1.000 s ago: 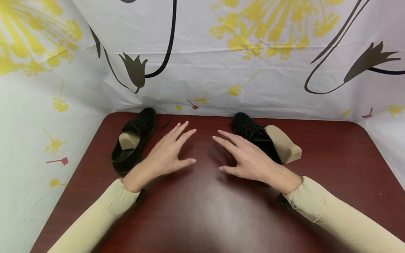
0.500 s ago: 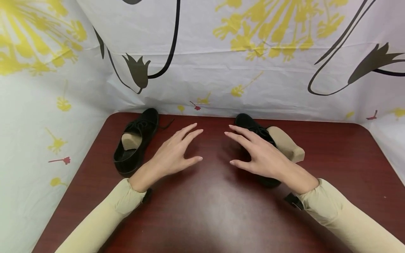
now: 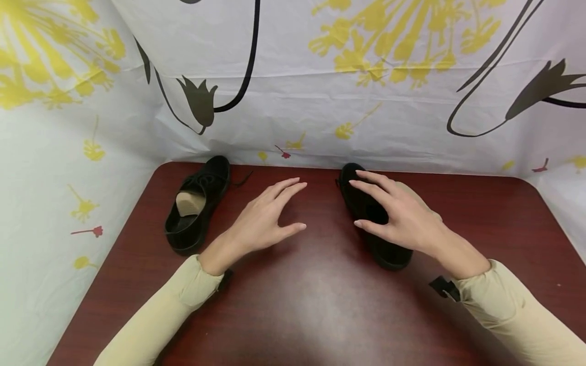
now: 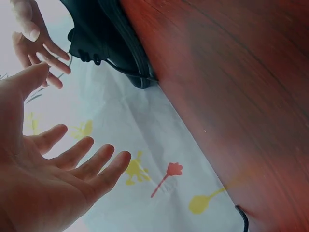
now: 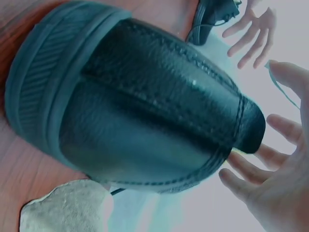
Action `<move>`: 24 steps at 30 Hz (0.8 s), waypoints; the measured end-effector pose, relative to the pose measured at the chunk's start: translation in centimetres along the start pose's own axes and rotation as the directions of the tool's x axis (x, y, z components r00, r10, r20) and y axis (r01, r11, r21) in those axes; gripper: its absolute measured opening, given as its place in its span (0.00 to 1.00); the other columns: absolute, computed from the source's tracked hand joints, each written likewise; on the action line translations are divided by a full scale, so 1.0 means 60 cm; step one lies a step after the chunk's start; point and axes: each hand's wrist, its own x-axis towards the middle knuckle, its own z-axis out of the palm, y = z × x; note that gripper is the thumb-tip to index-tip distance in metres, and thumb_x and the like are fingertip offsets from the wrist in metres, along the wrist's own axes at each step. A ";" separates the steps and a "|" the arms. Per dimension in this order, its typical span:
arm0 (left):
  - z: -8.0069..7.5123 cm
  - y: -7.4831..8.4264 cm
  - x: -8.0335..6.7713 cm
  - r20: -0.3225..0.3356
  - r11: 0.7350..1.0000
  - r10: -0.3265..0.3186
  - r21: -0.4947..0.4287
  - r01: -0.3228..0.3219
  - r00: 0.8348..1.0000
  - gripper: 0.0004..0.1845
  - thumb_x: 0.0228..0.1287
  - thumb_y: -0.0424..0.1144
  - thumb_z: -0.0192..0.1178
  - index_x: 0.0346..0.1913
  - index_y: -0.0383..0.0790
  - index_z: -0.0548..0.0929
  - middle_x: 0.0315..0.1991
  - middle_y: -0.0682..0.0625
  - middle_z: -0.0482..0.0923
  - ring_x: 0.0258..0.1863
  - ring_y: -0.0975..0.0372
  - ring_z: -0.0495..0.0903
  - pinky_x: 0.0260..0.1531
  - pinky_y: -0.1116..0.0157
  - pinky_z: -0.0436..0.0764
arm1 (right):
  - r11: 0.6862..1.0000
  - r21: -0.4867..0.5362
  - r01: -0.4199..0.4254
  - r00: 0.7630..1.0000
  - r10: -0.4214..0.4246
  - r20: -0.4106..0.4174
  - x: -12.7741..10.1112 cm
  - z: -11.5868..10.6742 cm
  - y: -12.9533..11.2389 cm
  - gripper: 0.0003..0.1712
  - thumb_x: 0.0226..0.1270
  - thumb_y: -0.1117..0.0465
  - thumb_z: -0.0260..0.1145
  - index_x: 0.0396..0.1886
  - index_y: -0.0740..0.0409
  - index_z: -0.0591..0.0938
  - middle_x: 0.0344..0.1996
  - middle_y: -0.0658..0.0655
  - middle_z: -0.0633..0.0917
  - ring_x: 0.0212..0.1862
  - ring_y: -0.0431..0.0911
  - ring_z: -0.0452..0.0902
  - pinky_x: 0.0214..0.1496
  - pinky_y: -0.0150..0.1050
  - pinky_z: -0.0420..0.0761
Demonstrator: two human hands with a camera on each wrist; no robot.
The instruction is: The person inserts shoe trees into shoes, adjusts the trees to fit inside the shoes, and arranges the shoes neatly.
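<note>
Black shoe (image 3: 372, 212) beneath our right hand (image 3: 407, 216), heel toward us. Right hand spread wide, seemingly apart from shoe, holding nothing. For sure grip, we'd best bring thumb and fingers down on opposite sides, avoiding pale block (image 5: 67, 208) on hand's outer side. Left hand (image 3: 263, 218) also wide, empty; second shoe (image 3: 208, 190) on its outer side, another block (image 3: 189, 203) inside.

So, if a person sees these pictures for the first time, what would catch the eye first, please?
Probably the two bare hands: the left hand hangs over the dark red table, and the right hand partly hides the right black shoe in the head view. Next come the left black shoe, with a beige block in its opening, and the flower-printed white cloth behind.
</note>
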 end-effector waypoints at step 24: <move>0.016 0.027 0.040 0.000 0.997 0.002 -0.073 -0.002 1.000 0.36 0.63 0.55 0.67 0.72 0.52 0.69 0.73 0.55 0.62 0.67 0.62 0.68 0.48 0.55 0.79 | 0.987 0.004 -0.162 0.987 0.162 -0.001 -0.048 -0.025 0.033 0.45 0.55 0.54 0.78 0.72 0.48 0.70 0.70 0.52 0.68 0.68 0.50 0.66 0.62 0.39 0.65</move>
